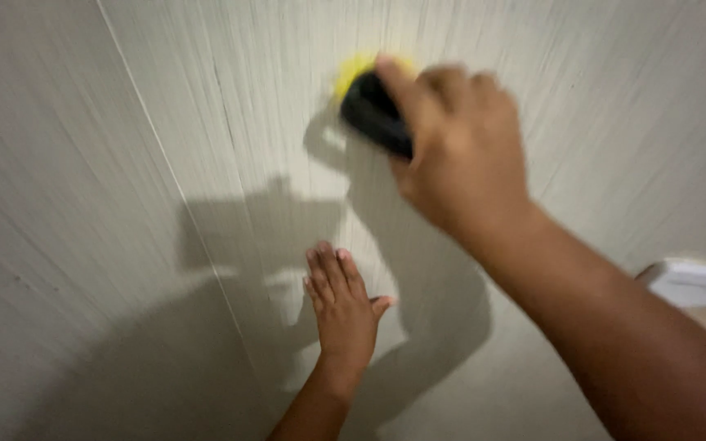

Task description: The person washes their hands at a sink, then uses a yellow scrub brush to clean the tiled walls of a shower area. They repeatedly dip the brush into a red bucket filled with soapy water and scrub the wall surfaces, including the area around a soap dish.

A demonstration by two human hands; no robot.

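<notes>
Hands, two: right hand [459,147] is clenched around one black-and-yellow scrubber [373,102] pressed high on the wall; left hand [341,306] is laid flat, fingers spread, holding nothing. Surface: one pale streaked tiled wall [83,204], crossed by shadows; one white basin [696,286] is seen at right.

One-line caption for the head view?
Right hand presses a yellow-and-black scrubber to the tiled wall; left hand lies flat below.

Bare wall [83,204] leftward — white basin [696,286] right
</notes>
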